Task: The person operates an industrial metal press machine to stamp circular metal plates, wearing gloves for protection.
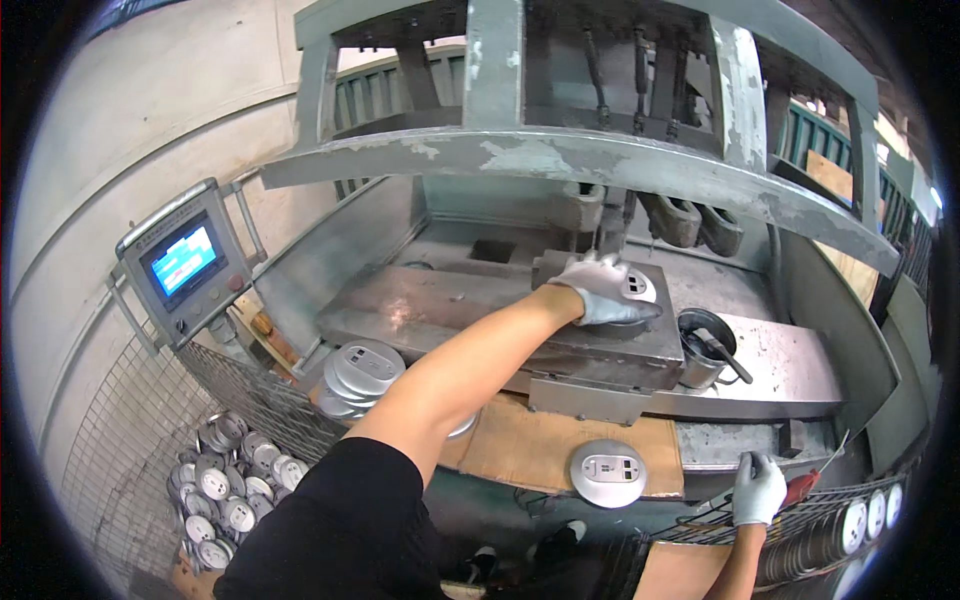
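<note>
My left hand (603,293), in a pale glove, reaches onto a dark metal die block (610,352) under the press. Its fingers and thumb spread around a round silvery metal cover (637,285) with a small oval panel, partly hidden by the hand. At the lower right, my gloved right hand (760,488) is closed, beside a red-handled tool (800,488) with a thin rod. Whether that handle is in its grip is hidden. Between my arms, another round cover (608,474) lies on brown cardboard (535,445) at the bench's front edge.
Several covers are stacked (362,370) left of the die. A black pot (704,345) with a brush-like handle stands on its right. The press frame (560,155) hangs overhead. A control panel (185,260), a wire bin of covers (225,490) and a rack of discs (835,535) flank the bench.
</note>
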`<action>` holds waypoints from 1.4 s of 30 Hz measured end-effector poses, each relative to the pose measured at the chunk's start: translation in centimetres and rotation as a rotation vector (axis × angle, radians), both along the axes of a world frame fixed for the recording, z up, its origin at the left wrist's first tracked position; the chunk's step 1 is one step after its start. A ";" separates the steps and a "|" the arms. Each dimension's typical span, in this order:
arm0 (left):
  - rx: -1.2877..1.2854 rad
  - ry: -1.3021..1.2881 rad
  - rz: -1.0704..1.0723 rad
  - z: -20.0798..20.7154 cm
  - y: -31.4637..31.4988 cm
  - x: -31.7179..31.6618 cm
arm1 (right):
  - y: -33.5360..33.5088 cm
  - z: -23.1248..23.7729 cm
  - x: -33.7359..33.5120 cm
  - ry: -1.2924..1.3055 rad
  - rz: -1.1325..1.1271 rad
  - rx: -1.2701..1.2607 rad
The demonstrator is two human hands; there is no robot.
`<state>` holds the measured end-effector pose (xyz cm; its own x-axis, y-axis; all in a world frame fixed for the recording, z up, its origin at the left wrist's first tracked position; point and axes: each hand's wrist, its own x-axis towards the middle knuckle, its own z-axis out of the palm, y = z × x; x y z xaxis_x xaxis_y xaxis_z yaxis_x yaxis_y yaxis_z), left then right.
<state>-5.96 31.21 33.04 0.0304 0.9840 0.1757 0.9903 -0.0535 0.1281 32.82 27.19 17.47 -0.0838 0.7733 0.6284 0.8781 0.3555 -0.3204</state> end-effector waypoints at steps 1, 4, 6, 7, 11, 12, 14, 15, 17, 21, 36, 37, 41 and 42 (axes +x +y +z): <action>0.024 -0.022 0.014 0.0 -1.2 -0.5 | 0.1 -0.3 0.1 0.017 -0.001 -0.031; 0.145 0.025 0.051 -0.2 -6.9 -3.8 | 0.8 -0.7 0.1 0.021 0.012 -0.036; 0.001 -0.018 0.166 -0.7 -10.9 -7.3 | 1.6 -1.8 0.8 0.054 0.004 -0.017; -0.001 -0.016 0.233 -1.0 -13.0 -9.3 | 0.9 -0.8 0.3 0.058 -0.007 -0.070; 0.099 0.057 0.418 -2.7 -20.9 -18.7 | 3.6 -3.0 5.5 0.021 -0.024 -0.091; 0.037 0.059 0.510 -2.8 -23.0 -20.9 | 0.6 0.8 1.6 -0.143 -0.154 -0.208; -0.011 0.003 0.582 -4.0 -25.6 -24.0 | 0.3 1.1 1.6 -0.132 -0.168 -0.205; -0.077 -0.029 0.596 -4.4 -26.7 -24.8 | 0.5 0.9 1.6 -0.137 -0.160 -0.203; -0.155 -0.073 0.590 -6.3 -28.5 -26.9 | 1.0 0.8 1.2 -0.150 -0.136 -0.190; -0.225 0.007 0.629 -6.9 -27.7 -21.7 | 0.7 1.1 1.2 -0.134 -0.144 -0.220; -0.121 0.080 0.525 -6.8 -27.3 -15.9 | 0.2 0.3 0.8 -0.024 -0.016 0.235; 0.012 -0.010 0.517 -6.8 -27.4 -15.1 | -0.5 0.8 -0.2 -0.031 -0.001 0.308; 0.119 -1.617 -0.057 -10.0 -26.0 -10.6 | -7.5 3.0 -9.6 0.018 0.382 0.365; 0.018 -1.895 -0.091 -10.4 -25.2 -9.1 | -9.5 3.0 -12.1 -0.026 0.495 0.354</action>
<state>-15.10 5.97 22.63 -0.1436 0.9886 0.0445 -0.4406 -0.1041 0.8917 20.73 17.68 20.49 -0.3990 0.3831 0.8331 0.5872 0.8045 -0.0887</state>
